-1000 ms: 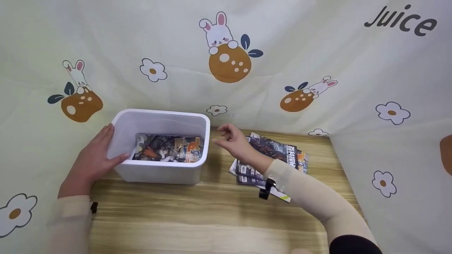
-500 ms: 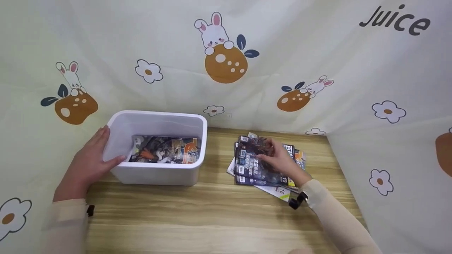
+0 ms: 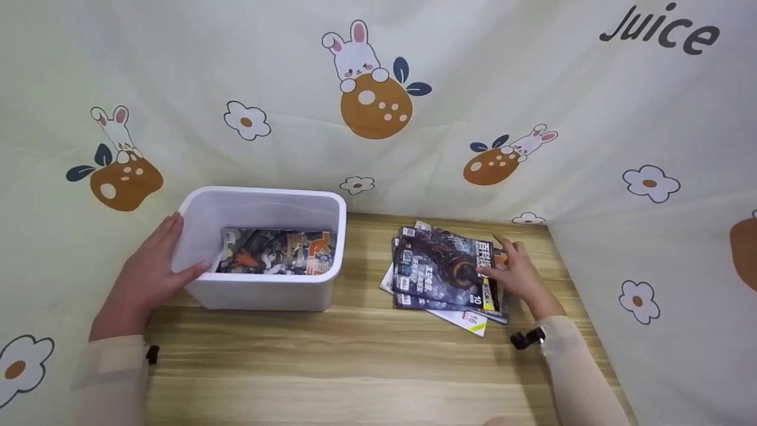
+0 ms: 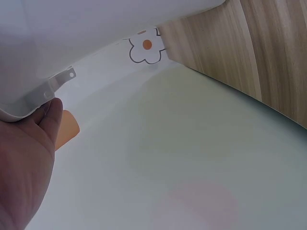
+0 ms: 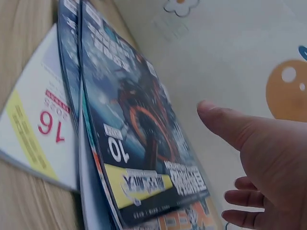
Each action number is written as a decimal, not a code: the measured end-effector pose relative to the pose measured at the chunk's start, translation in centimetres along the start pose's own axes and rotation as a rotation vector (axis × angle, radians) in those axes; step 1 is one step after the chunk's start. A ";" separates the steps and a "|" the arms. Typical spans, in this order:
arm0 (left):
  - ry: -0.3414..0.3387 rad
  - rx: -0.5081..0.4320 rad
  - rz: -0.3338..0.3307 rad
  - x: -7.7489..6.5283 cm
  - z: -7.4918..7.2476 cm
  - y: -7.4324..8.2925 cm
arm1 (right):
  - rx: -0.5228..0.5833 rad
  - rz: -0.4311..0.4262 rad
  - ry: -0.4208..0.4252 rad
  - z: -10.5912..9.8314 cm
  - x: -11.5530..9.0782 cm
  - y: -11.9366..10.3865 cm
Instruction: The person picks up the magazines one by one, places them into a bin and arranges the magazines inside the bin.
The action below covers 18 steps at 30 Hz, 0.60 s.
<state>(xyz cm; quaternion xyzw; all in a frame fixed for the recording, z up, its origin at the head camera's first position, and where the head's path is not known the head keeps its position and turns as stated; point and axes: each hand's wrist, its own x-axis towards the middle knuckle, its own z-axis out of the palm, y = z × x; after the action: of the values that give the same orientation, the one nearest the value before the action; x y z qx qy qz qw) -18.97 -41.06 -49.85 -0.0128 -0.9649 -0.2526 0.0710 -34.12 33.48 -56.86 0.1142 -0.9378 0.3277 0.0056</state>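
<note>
A white plastic storage bin point(image 3: 266, 293) stands at the left of the wooden table, with a magazine point(image 3: 281, 251) lying inside. My left hand point(image 3: 142, 275) holds its left rim, thumb over the front corner and fingers along the outside. In the left wrist view, the left hand point(image 4: 29, 163) has its fingertips under the bin's lip. To the right lies a fanned pile of magazines point(image 3: 440, 269). Over the pile's right edge hovers my right hand point(image 3: 520, 275), thumb and fingers spread apart. The right wrist view shows the right hand point(image 5: 268, 167) beside the top magazine point(image 5: 139, 115), holding nothing.
Under the pile, a white-covered magazine point(image 3: 464, 322) sticks out at the front. Wood-grain table point(image 3: 331, 361) extends in front of the bin and pile. A cloth printed with rabbits and oranges point(image 3: 295, 154) hangs behind and at both sides.
My right hand has moved from beside the bin over the magazines to their right edge, with its fingers spreading. The left hand stays on the bin.
</note>
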 end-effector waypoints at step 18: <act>-0.003 -0.001 -0.016 0.1 -0.1 0.0 | 0.151 0.087 -0.136 1.5 1.0 2.9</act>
<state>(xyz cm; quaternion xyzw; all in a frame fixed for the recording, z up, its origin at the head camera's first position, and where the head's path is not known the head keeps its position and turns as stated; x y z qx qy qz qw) -19.02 -41.14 -49.79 -0.0052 -0.9650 -0.2534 0.0673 -35.62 34.60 -59.72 0.0954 -0.9128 0.3887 -0.0809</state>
